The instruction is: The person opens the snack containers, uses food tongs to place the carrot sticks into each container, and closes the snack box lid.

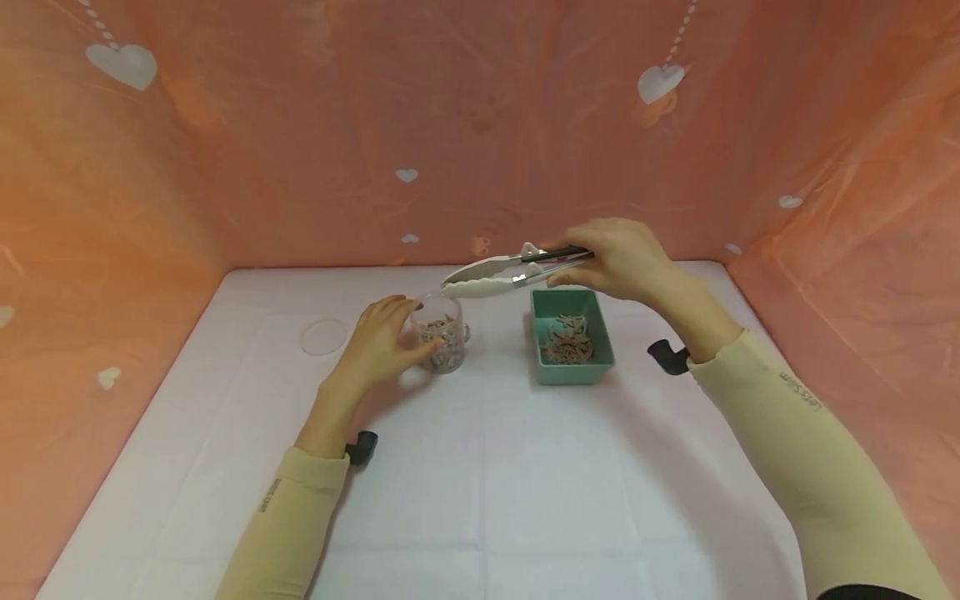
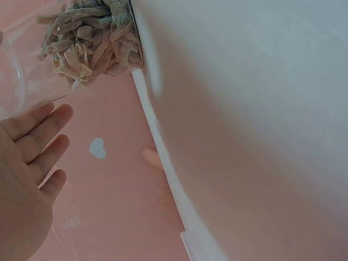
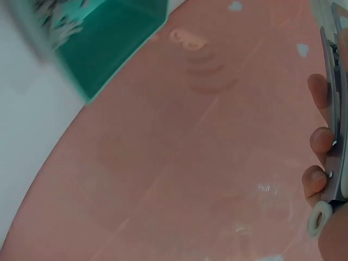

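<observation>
A clear jar [image 1: 448,360] partly filled with brownish dried strips [image 2: 89,41] stands left of centre. My left hand [image 1: 378,343] holds it from the left, thumb on the near side and a finger by the far rim; in the left wrist view the other fingers [image 2: 46,155] extend beside the jar. My right hand [image 1: 618,258] grips metal tongs [image 1: 517,271] with white tips, raised so the tips hang just over the jar's mouth. Nothing shows clearly between those tips. Below the right hand, a green rectangular container [image 1: 573,375] holds more strips [image 1: 568,342].
A thin clear round lid or ring [image 1: 324,337] lies left of the jar on the white-covered table [image 1: 480,483]. Orange-pink sheeting [image 1: 480,125] with white hearts rises behind the table and at both sides.
</observation>
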Available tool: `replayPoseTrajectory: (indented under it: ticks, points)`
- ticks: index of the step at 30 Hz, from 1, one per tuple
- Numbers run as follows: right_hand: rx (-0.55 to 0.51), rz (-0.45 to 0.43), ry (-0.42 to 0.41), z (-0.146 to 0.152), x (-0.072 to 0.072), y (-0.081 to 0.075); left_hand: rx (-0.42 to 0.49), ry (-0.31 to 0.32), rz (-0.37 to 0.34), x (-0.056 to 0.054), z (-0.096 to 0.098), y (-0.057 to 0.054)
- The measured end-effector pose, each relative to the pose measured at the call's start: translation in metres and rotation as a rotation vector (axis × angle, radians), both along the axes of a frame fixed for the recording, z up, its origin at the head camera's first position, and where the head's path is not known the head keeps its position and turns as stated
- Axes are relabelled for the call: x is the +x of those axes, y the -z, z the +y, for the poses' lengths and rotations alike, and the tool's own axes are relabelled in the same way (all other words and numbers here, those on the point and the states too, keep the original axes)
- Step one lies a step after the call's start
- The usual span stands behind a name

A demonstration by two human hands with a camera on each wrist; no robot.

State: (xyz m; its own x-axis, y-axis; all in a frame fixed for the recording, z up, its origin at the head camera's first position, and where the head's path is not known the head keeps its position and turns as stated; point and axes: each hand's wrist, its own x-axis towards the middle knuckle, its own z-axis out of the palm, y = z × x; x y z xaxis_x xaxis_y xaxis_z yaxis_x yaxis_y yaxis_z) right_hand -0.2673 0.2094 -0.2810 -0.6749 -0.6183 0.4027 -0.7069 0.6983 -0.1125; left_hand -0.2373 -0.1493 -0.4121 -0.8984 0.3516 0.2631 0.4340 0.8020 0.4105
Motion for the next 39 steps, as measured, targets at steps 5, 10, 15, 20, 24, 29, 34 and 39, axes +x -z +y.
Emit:
replayPoseTrajectory:
  ticks: [5, 10, 15, 20, 24, 29, 34, 39]
  points:
    - [0.002, -0.047, -0.031, -0.021, -0.006, 0.006, 0.008, -0.001, -0.011, 0.002, 0.002, -0.001]
    - [0.012, -0.088, -0.020, -0.030, -0.008, 0.015, 0.003, 0.005, 0.002, 0.001, 0.004, -0.001]
    - [0.017, -0.104, -0.010, -0.031, -0.010, 0.023, -0.006, 0.002, 0.013, 0.000, 0.005, -0.001]
    - [-0.003, -0.113, -0.010, -0.030, -0.010, 0.027, -0.002, -0.001, 0.006, 0.000, 0.005, -0.002]
    - [-0.011, -0.117, -0.015, -0.029, -0.009, 0.029, 0.003, -0.001, 0.004, 0.001, 0.005, -0.002]
    - [-0.010, -0.128, -0.009, -0.028, -0.006, 0.030, 0.007, 0.001, -0.003, 0.000, 0.005, -0.002]
    - [-0.027, -0.118, 0.002, -0.024, -0.002, 0.030, 0.006, 0.004, -0.010, 0.000, 0.005, -0.002]
    - [-0.081, -0.106, 0.016, -0.017, 0.006, 0.030, 0.011, 0.009, -0.018, 0.000, 0.006, -0.002]
